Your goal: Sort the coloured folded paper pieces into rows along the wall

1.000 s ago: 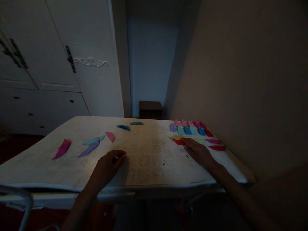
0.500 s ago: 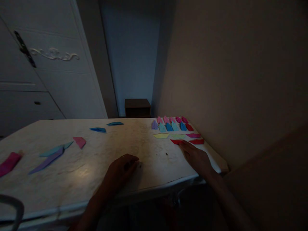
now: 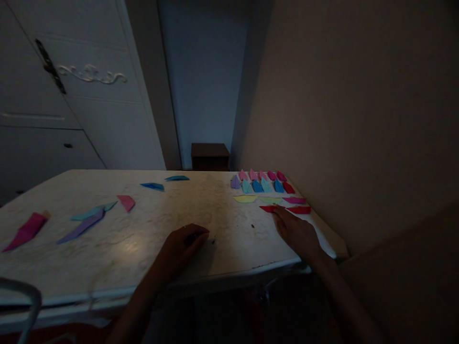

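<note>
My right hand (image 3: 296, 232) reaches over the right part of the table, its fingers close together. Their tips rest on a red folded paper piece (image 3: 266, 209) and cover part of it. Beside that lies another red folded piece (image 3: 299, 210). Just behind are a yellow piece (image 3: 245, 198), a pale green piece (image 3: 269, 200) and a magenta piece (image 3: 294, 200). Further back stand two rows of folded paper pieces in pink, purple, blue and red. My left hand (image 3: 184, 242) rests on the table near the front edge, fingers curled in toward the thumb, with nothing visible in it.
On the table's (image 3: 201, 205) left lie a magenta piece (image 3: 27, 232), a purple piece (image 3: 82, 227), a light-blue piece (image 3: 89, 213), a pink piece (image 3: 126, 202) and two blue pieces. A wall (image 3: 358, 119) borders the right side. A curved grey bar (image 3: 21, 285) is at lower left.
The view has shifted slightly, so everything sits a little further right and higher. Both hands and the paper pieces keep nearly the same places on the table.
</note>
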A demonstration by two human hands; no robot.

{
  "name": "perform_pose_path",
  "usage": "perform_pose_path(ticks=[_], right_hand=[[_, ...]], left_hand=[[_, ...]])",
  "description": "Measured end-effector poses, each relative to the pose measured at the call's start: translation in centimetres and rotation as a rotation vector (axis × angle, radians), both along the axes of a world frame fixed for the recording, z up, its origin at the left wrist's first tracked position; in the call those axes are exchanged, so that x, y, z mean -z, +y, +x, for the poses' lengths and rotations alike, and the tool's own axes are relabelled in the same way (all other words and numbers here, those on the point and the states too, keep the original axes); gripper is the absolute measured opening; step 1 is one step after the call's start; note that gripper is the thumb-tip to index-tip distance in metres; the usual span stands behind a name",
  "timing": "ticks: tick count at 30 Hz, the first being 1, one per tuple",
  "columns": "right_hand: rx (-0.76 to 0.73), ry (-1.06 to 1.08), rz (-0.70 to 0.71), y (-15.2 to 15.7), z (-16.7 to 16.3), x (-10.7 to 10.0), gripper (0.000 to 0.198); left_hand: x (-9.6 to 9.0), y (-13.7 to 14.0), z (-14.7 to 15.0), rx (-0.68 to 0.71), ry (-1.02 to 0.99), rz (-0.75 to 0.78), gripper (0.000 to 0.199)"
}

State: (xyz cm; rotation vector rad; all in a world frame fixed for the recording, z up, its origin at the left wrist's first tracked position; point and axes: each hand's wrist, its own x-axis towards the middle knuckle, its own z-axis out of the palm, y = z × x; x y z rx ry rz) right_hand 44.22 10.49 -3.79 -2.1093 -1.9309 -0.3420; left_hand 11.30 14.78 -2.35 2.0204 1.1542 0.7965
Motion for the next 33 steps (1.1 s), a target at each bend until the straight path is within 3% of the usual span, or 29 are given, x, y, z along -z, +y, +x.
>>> perform_pose_path(ticks=[8, 15, 23, 27, 33], right_hand=[[-0.012, 0.061, 0.025, -0.1, -0.2, 0.1, 0.039], [-0.259, 0.297, 0.178, 0.8, -3.7, -0.5, 0.036], [-0.455, 0.553, -0.113, 1.8, -10.8, -1.4, 0.048], [-0.523, 0.517, -0.208, 2.0, -11.9, -1.2, 0.052], [-0.549, 0.478, -0.229, 2.3, -11.4, -0.2, 0.054]], left_hand=[[0.4, 0.1, 0.0, 0.013, -0.033, 0.004, 0.025], [0.3, -0.3, 0.1, 0.002, -0.067, 0.005, 0.022], [-0.1, -1.0, -0.1, -0.074, -0.210, -0.037, 0.021], [0.3, -1.6, -2.8, -0.218, -0.250, -0.022, 0.025], [0.2, -1.5, -11.2, -0.660, -0.084, 0.155, 0.028]])
